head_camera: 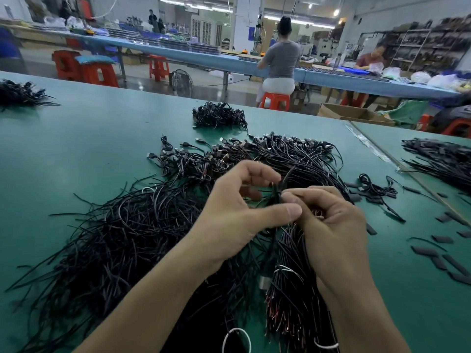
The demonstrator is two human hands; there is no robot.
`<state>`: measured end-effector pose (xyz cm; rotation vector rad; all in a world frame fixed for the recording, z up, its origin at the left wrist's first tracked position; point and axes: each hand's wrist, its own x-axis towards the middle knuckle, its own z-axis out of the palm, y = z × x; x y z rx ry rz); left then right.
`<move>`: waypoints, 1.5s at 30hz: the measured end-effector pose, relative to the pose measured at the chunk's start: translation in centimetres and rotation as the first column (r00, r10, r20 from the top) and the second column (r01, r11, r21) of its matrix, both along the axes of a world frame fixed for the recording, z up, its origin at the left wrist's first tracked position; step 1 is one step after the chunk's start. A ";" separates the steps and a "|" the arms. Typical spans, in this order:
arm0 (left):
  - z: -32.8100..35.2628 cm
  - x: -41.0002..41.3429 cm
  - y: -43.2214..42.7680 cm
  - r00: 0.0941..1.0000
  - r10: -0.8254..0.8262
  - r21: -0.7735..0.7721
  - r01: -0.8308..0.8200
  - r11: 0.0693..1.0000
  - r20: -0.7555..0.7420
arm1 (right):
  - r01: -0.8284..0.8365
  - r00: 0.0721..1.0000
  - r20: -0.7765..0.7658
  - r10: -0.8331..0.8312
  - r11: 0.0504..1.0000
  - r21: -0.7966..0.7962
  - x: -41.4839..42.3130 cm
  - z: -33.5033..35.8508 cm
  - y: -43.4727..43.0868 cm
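Your left hand (237, 215) and your right hand (331, 225) both pinch one thin black cable (276, 193) with curled fingers. It is just above the big pile of black cables (122, 233) on the green counter (76, 149). Farther back sits a small cable bundle (219, 115).

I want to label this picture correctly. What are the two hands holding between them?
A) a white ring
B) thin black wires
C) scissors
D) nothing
B: the left hand and the right hand both pinch thin black wires at their fingertips, above the big pile on the green table.
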<state>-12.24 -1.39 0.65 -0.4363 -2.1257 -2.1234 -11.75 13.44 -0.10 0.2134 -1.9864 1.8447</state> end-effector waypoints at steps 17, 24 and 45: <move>-0.1 -0.6 0.5 0.981 -0.076 0.326 0.014 0.945 0.178 | -0.064 0.995 0.074 0.063 0.998 0.012 0.2 0.2 -0.2; -0.5 -1.7 -1.1 0.990 0.135 0.160 -0.129 0.979 -0.027 | 0.012 0.997 0.073 -0.020 0.993 0.115 0.1 -0.6 -0.3; -3.3 -6.3 -2.5 0.993 -0.004 -0.673 -0.076 0.736 -0.116 | -0.296 0.912 0.385 -0.138 0.428 0.854 1.0 -2.7 -1.8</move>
